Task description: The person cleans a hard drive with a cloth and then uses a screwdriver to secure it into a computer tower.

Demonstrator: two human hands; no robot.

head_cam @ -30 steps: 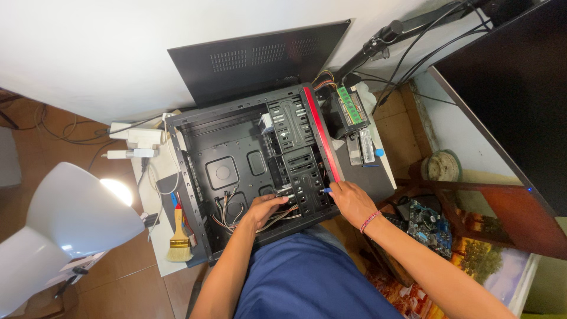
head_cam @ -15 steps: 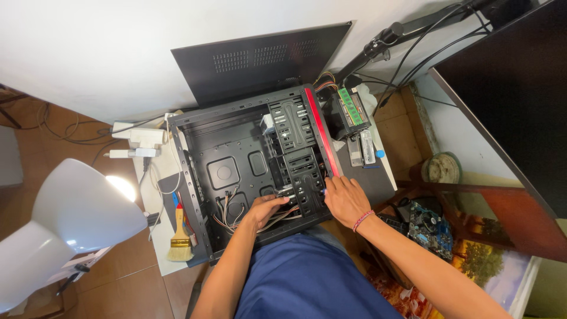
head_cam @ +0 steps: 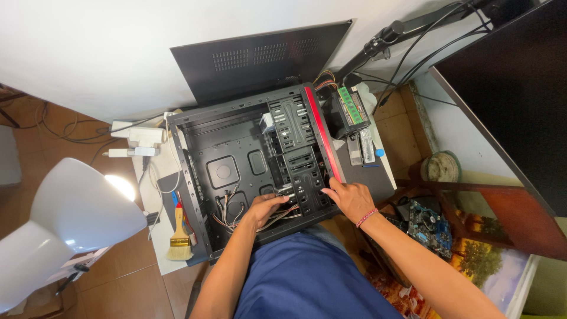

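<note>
While the computer case (head_cam: 236,159) is lying open and stripped, the left hand (head_cam: 264,208) is curling loosely into loose cables (head_cam: 227,214); the right hand (head_cam: 349,199) is pressing flat, fingers spread, gripping nothing, beside the drive cage (head_cam: 302,177).

The computer case (head_cam: 236,159) at centre frame is matt black painted metal with a glossy red strip; the lamp shade (head_cam: 71,218) at lower left is smooth white plastic; the brush (head_cam: 178,239) has a wooden handle.
</note>
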